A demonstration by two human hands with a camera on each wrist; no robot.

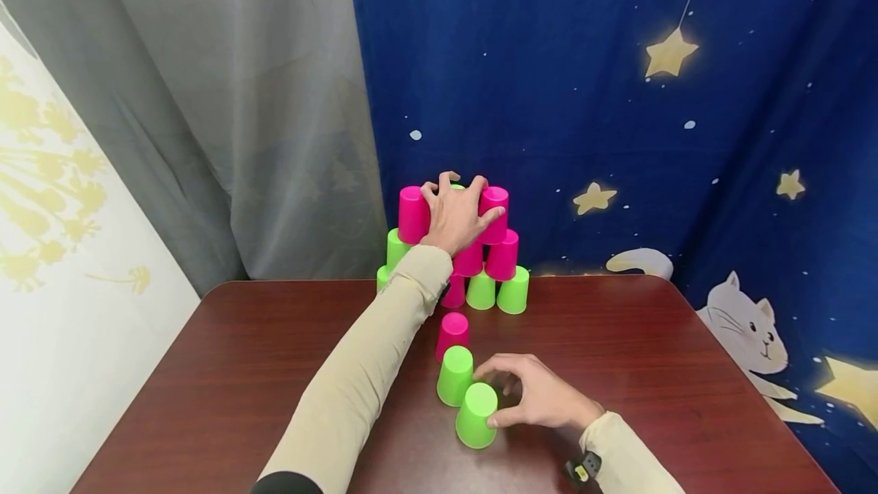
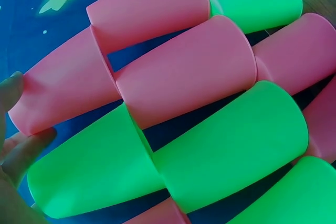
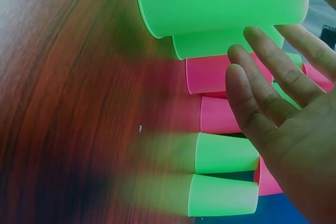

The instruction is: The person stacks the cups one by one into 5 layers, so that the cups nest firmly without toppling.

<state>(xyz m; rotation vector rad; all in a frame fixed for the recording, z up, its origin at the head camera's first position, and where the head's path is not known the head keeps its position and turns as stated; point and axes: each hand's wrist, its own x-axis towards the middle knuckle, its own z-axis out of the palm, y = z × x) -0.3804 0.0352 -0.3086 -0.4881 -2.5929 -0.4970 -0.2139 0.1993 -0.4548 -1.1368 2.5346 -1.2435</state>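
Observation:
My left hand [image 1: 456, 219] reaches to the top row of a stack of upside-down cups. Its thumb and a finger pinch the upper end of the right-hand pink cup [image 2: 68, 85], and other fingers lie by the green cup [image 2: 100, 163] beside it. Another pink cup [image 1: 413, 216] stands at that row's left end. Lower on the table, my right hand [image 1: 545, 395] holds the nearest green cup [image 1: 476, 416] between thumb and index finger; its other fingers [image 3: 273, 61] stretch out free. Behind it stand a second green cup [image 1: 456, 377] and a pink cup [image 1: 453, 334].
Lower rows of the stack hold green and pink cups, such as a green cup [image 1: 513, 290] at the bottom right. The stack stands at the far edge of the brown table [image 1: 274, 372]. Blue curtain [image 1: 549, 59] and grey curtain [image 1: 295, 97] hang behind.

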